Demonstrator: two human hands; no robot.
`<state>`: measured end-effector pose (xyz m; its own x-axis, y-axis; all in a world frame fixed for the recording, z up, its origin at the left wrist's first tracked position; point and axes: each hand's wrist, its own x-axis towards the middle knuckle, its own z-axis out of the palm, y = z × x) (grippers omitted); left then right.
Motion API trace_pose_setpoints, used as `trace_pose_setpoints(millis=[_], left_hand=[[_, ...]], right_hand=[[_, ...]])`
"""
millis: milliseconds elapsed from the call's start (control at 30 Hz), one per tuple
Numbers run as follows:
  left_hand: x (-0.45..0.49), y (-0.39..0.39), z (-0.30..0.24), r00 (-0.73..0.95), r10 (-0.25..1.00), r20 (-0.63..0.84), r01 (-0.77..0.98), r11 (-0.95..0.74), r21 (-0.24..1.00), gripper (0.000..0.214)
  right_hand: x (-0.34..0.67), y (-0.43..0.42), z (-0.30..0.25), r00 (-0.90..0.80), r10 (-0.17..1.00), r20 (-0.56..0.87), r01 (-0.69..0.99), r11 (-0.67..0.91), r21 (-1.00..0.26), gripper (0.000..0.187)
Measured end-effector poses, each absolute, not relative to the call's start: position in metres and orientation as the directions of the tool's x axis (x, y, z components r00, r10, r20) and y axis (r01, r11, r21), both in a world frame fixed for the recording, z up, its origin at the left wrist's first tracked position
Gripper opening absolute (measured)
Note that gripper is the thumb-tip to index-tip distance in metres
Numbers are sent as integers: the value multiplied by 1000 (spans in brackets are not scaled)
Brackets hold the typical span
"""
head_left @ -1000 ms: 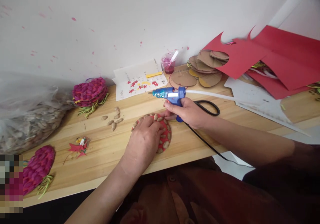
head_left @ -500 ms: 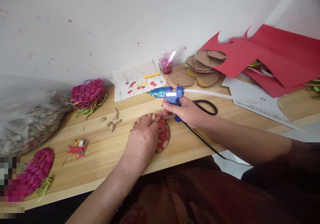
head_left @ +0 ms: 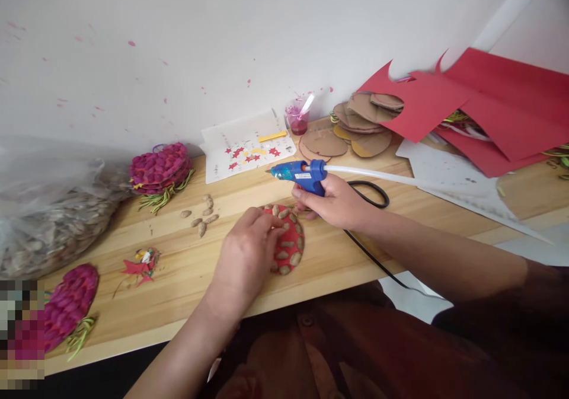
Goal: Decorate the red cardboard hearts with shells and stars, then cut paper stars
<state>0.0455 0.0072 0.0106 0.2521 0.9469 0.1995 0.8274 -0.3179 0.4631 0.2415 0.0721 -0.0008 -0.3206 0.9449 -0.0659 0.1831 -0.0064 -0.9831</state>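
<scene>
The left hand [head_left: 243, 248] is bent over the red disc [head_left: 291, 236], its fingertips drawn close together at a peanut [head_left: 285, 227]; whether they pinch it or merely press on it, I cannot tell. The disc lies flat beneath those fingertips, showing mostly from their twelve round to six o'clock, while the hand hides its nine o'clock edge, an arrangement that probably also steadies it.

The right hand [head_left: 340, 202] is wrapped around the handle of the glue gun [head_left: 306, 176], just beyond the disc at one o'clock. Its nozzle points towards nine, over bare tabletop (sensible, if the tip is hot), presumably to spare the left fingers. The glue stick [head_left: 373, 175] trails out behind towards three.

Farther out, loose peanuts [head_left: 207, 211] lie between nine and ten o'clock of the disc, seemingly for easy left-hand reach. A star-strewn paper sheet [head_left: 222, 171] sits at eleven, cardboard pieces [head_left: 326, 143] at one.
</scene>
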Motion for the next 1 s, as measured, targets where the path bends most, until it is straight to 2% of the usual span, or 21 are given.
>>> trace_pose_setpoints(millis=[100,267,600,700,800,900,1000], left_hand=[[22,6,20,133,970,202,770,-230,596,11],[-19,-4,21,-53,981,188,781,-77,620,16],[-37,-12,2,-89,995,43,597,19,802,21],[-32,-13,3,-71,998,1,561,38,827,20],[-30,-17,4,-73,997,-12,541,50,840,19],[-31,-24,6,-78,997,-27,546,66,835,19],[-32,-30,8,-85,996,-39,565,80,821,19]], right_hand=[[244,71,5,-312,941,-130,189,-72,-979,13],[247,68,12,-331,916,-226,257,-143,-956,14],[248,68,19,-390,869,-305,294,-196,-936,23],[248,69,21,-387,864,-322,260,-232,-937,23],[249,69,21,-412,852,-324,206,-259,-944,32],[248,70,18,-435,845,-310,112,-291,-950,42],[245,71,13,-445,849,-285,1,-318,-948,44]])
